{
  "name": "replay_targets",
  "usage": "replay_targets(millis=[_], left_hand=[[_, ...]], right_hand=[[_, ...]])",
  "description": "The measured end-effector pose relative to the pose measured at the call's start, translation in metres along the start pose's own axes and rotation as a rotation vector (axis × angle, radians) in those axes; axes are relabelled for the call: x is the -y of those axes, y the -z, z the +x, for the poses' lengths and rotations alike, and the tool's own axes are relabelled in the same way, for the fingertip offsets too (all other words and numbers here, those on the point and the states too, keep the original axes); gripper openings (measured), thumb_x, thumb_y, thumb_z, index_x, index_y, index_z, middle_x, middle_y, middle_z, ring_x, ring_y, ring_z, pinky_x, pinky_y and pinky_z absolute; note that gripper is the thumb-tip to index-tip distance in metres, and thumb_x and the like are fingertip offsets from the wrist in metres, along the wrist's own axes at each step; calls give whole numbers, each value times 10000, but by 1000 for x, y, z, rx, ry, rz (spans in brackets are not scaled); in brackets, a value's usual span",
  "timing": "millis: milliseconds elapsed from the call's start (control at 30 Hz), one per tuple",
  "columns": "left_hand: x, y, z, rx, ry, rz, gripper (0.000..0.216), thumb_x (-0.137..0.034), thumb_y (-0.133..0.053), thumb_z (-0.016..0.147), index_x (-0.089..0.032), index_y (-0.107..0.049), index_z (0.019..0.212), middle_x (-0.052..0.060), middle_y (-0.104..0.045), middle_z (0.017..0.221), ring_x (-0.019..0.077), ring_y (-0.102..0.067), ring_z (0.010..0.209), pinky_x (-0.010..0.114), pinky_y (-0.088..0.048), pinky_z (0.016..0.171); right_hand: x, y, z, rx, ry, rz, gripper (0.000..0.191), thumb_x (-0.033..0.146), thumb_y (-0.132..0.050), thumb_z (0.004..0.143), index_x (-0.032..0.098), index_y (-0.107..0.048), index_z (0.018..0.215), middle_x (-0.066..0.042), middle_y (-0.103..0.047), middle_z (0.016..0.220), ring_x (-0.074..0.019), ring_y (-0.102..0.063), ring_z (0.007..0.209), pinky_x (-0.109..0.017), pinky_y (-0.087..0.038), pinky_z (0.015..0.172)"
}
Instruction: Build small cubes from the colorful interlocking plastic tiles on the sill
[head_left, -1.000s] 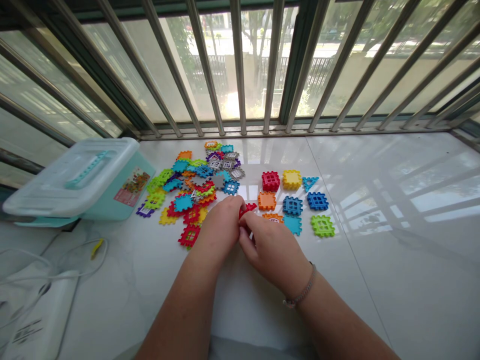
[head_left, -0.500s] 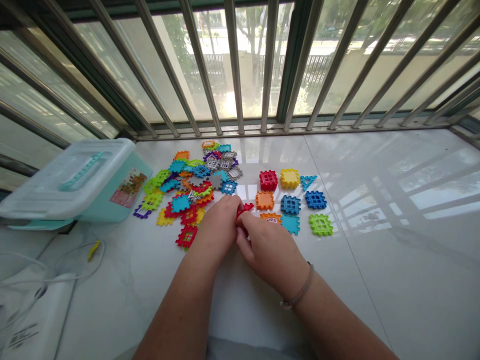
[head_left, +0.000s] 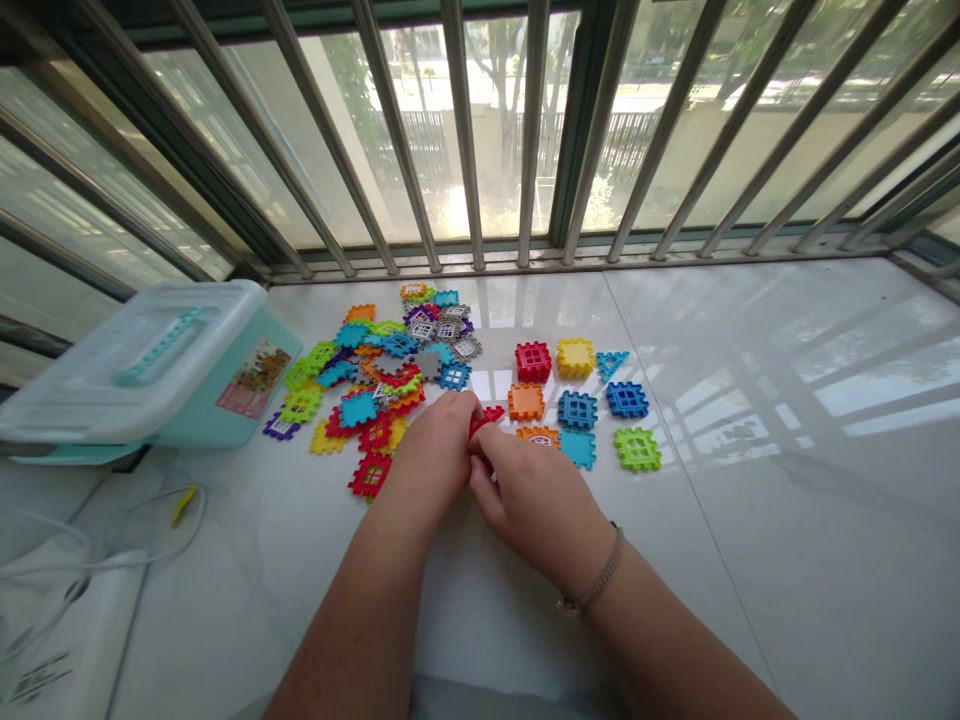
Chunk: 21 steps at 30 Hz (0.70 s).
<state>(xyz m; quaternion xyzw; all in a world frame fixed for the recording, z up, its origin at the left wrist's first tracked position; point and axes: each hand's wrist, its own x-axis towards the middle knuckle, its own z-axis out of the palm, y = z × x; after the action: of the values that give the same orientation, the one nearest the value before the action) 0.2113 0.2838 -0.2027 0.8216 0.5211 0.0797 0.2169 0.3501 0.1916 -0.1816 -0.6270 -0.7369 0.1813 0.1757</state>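
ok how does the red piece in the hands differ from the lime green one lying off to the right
The red piece is held between the left hand and right hand; the lime green piece lies on the white surface. Fingers hide much of the red one, while the green one shows its whole squarish outline and window grid. Both appear to have toothed edges.

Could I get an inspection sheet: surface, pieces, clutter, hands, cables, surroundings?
Surface: glossy white tile with sunlight reflections.
Pieces: red piece, held; mixed pile at left; green piece and others at right.
Clutter: lidded box beside the pile; white flat item, lower left.
Hands: left hand and right hand both hold the red piece; grip mostly hidden.
Cables: white cable with yellow tag, left side.
Surroundings: metal bars before windows.
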Motion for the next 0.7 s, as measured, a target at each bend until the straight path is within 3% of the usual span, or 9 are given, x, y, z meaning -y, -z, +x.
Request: replay_targets(millis=[700], left_hand=[[-3,0,-3,-46,-3,-53,122,-124,-575,864,-235,-606,906,69,-758,997,231,-633,870,337,-367,721]], right_hand=[[0,-2,1,-2,5,5,89,244,-550,1087,226,-637,1078,-22,-786,986,-200,-719,816,-338,-324,652]])
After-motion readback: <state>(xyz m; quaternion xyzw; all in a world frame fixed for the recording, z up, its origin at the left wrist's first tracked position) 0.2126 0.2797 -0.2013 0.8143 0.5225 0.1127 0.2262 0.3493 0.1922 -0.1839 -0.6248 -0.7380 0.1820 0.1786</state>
